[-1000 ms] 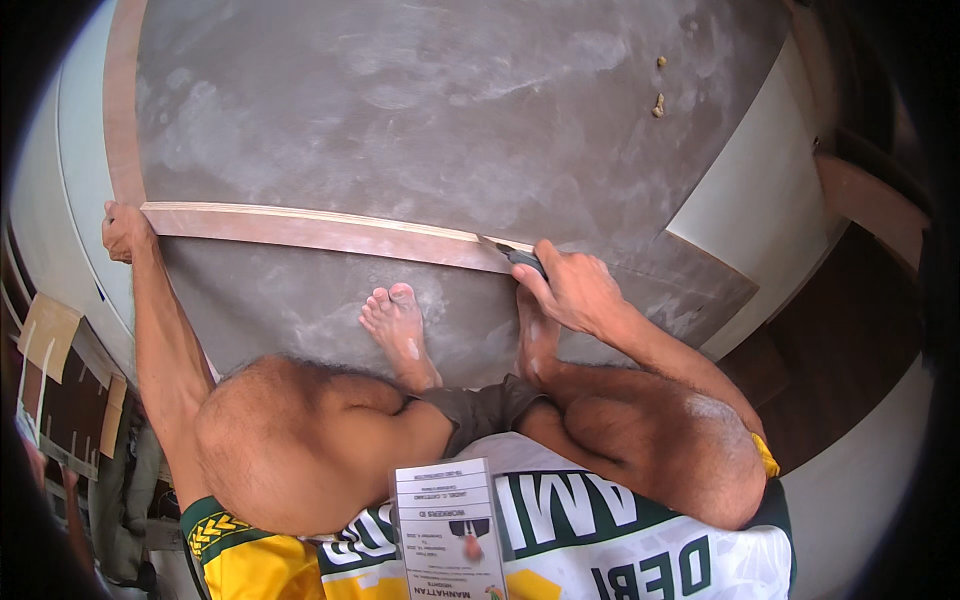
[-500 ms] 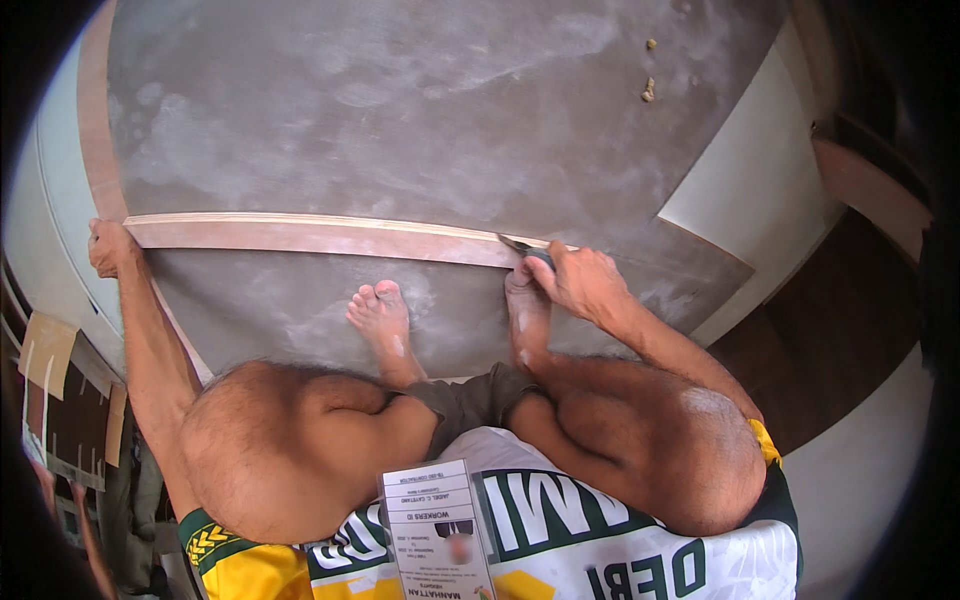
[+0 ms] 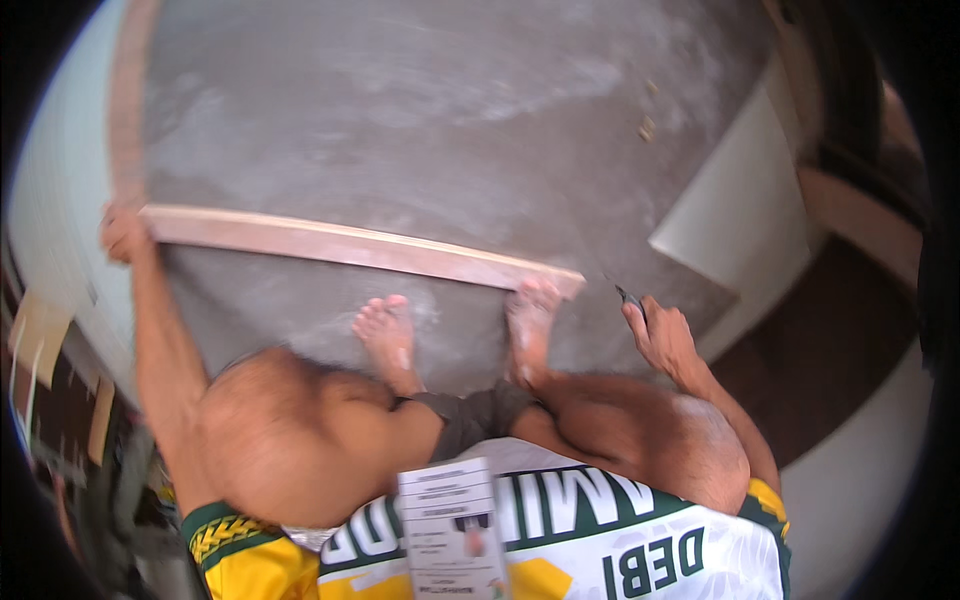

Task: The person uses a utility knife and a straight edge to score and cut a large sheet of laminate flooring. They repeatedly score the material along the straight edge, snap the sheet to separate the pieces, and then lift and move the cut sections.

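Note:
A long, narrow plywood strip (image 3: pixel 350 245) lies across the grey panel in front of my feet. My left hand (image 3: pixel 128 235) is closed around its left end, where it meets the edge of the panel. The toes of my right foot (image 3: pixel 533 308) touch the strip near its right end. Off to the right of that end, my right hand (image 3: pixel 662 335) grips a small dark tool with a pointed blade, which looks like a utility knife (image 3: pixel 628 297). Its blade points away from me and is apart from the strip. Motion blurs both hands somewhat.
The grey, white-smudged panel (image 3: pixel 400 130) spreads beneath and ahead of me. Along its left edge runs another wood strip (image 3: pixel 128 100). Small tan crumbs (image 3: pixel 646 128) lie at the far right, near a pale board (image 3: pixel 725 205). My left foot (image 3: pixel 385 335) stands behind the strip.
My right hand has moved right and nearer to me with the knife, off the plywood strip. The strip's right end has swung nearer to me; my left hand still holds the other end.

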Demonstrator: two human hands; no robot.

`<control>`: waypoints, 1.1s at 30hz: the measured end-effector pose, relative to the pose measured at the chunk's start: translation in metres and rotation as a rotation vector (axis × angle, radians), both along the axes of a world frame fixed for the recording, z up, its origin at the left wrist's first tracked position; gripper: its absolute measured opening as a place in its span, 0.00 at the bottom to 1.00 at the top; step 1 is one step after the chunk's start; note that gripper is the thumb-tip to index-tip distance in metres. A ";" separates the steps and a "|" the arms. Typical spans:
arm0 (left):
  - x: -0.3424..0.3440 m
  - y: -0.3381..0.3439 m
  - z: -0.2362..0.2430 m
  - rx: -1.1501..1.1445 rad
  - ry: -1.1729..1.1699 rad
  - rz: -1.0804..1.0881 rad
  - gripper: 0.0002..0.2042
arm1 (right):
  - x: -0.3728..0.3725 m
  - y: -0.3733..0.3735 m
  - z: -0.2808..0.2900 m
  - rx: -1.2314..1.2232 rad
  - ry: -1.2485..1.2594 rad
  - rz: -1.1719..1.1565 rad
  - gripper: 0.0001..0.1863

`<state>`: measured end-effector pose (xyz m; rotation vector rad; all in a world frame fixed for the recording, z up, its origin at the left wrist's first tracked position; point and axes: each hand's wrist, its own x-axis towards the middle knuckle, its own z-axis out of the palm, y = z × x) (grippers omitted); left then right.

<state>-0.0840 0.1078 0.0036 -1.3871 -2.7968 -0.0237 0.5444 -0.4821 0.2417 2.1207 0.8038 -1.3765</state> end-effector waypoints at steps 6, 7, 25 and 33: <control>0.124 -0.040 0.023 0.107 -0.110 -0.132 0.24 | -0.050 0.214 0.011 0.488 0.344 0.050 0.17; 0.136 -0.041 0.034 0.140 -0.059 -0.098 0.23 | -0.067 0.247 0.000 0.588 0.406 0.126 0.17; 0.134 -0.048 0.048 0.185 -0.204 -0.046 0.16 | -0.347 0.452 -0.104 0.716 0.397 0.298 0.19; 0.132 -0.047 0.049 0.139 -0.208 -0.013 0.18 | -0.355 0.467 -0.102 0.667 0.396 0.297 0.19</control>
